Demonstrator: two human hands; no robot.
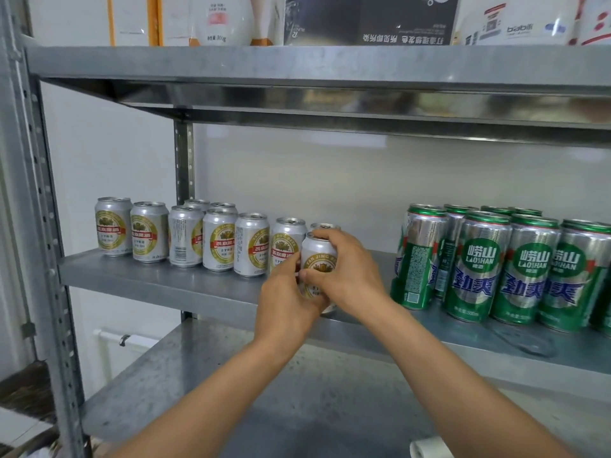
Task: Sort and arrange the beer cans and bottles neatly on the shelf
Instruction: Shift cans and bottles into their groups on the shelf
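On my feed, the grey galvanised steel shelf (148,282) carries a row of short silver beer cans with gold-and-red round labels (218,239). The row starts near the shelf's left end and runs toward the middle, the cans upright and close together. Two more of them stand behind it, toward the back edge.

At the right end of that row, close to the front edge, both hands are on one silver can of the same kind (318,256). My left hand (286,294) comes up from below with its fingers curled round the can's lower left side. My right hand (348,269) wraps it from the right, fingers arched over the top rim and thumb pressed across the label. Neither hand is spread. The hands hide the base, so I cannot tell whether it sits on the shelf.

The top of another silver can (325,225) shows just behind my right fingers.

Well apart, toward the right end, tall green-and-silver beer cans with blue lettering (479,269) stand upright and bunched together. The front ones are near the front edge.
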